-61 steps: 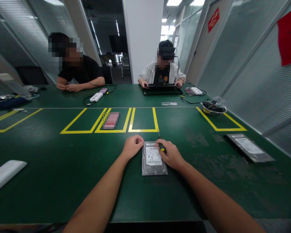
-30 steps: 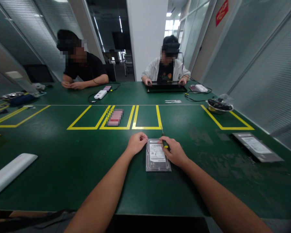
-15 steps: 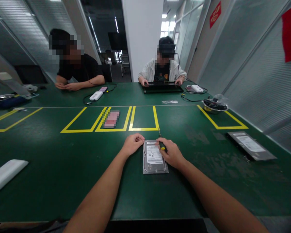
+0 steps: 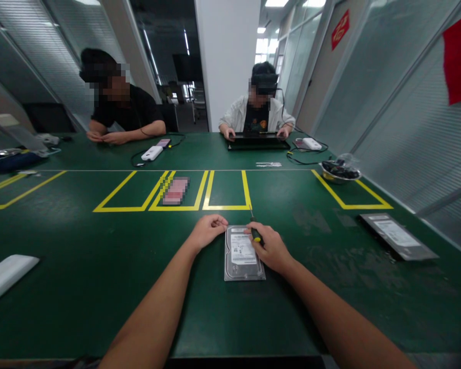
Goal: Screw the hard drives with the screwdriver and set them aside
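A hard drive (image 4: 244, 256) lies flat on the green table before me, its white label facing up. At its far left corner is my left hand (image 4: 210, 229), with curled fingers pressed together; whatever they may hold is hidden. My right hand (image 4: 271, 245) is closed around a screwdriver (image 4: 255, 233) with a dark, yellow-ended handle and rests at the drive's right edge. The thin shaft points away from me, towards the yellow tape. Part of the drive's right side is covered by this hand.
Another hard drive (image 4: 397, 236) lies at the right, near a metal bowl (image 4: 340, 177) of dark parts. A pink blurred object (image 4: 175, 190) sits between yellow tape lines. A white object (image 4: 9, 277) is at the left. Across the table, one person holds a black panel (image 4: 258, 141); another sits leftward.
The view has tilted up slightly, so the table things appear a little lower. Both hands keep nearly the same place at the drive, and the screwdriver remains in my right hand.
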Demonstrator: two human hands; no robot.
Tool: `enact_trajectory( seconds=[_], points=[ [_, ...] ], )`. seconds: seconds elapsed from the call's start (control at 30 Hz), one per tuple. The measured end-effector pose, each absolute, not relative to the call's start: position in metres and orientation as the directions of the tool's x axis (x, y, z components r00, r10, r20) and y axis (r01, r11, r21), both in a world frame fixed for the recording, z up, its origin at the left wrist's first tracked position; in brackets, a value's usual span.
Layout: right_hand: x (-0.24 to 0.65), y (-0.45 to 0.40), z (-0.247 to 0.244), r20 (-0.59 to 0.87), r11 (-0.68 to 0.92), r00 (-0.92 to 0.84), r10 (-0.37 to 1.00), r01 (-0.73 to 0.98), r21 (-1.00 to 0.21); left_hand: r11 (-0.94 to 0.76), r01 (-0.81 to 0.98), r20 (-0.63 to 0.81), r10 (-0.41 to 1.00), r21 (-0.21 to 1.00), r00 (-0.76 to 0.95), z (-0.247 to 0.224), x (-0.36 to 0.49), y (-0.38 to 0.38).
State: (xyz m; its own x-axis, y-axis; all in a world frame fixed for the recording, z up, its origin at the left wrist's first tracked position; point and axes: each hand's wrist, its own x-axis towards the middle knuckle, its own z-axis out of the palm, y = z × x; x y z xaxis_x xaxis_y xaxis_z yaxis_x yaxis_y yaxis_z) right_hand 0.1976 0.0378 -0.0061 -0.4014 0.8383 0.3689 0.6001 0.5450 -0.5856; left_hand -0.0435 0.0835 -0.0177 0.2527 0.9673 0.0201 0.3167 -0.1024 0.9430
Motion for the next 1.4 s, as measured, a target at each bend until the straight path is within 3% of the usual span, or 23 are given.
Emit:
enact_trajectory(
  seconds=[0.4,1.0,1.4],
  points=[
    [0.1982,0.0390,-0.0039,0.362,0.550,-0.415,0.835,0.605,-0.575,-0.123,0.318,0.031,0.960,0.940,0.280,-0.0180,-0.0493,0.0862],
    [0.1978,0.0393,-0.0065,0.364,0.548,-0.410,0.836,0.617,-0.565,-0.239,0.465,0.100,0.948,0.853,0.303,-0.0114,-0.0452,0.0830],
    [0.1991,0.0416,-0.0094,0.389,0.572,-0.420,0.820,0.621,-0.536,-0.232,0.418,0.097,0.943,0.878,0.318,-0.0161,-0.0481,0.0836]
  ],
)
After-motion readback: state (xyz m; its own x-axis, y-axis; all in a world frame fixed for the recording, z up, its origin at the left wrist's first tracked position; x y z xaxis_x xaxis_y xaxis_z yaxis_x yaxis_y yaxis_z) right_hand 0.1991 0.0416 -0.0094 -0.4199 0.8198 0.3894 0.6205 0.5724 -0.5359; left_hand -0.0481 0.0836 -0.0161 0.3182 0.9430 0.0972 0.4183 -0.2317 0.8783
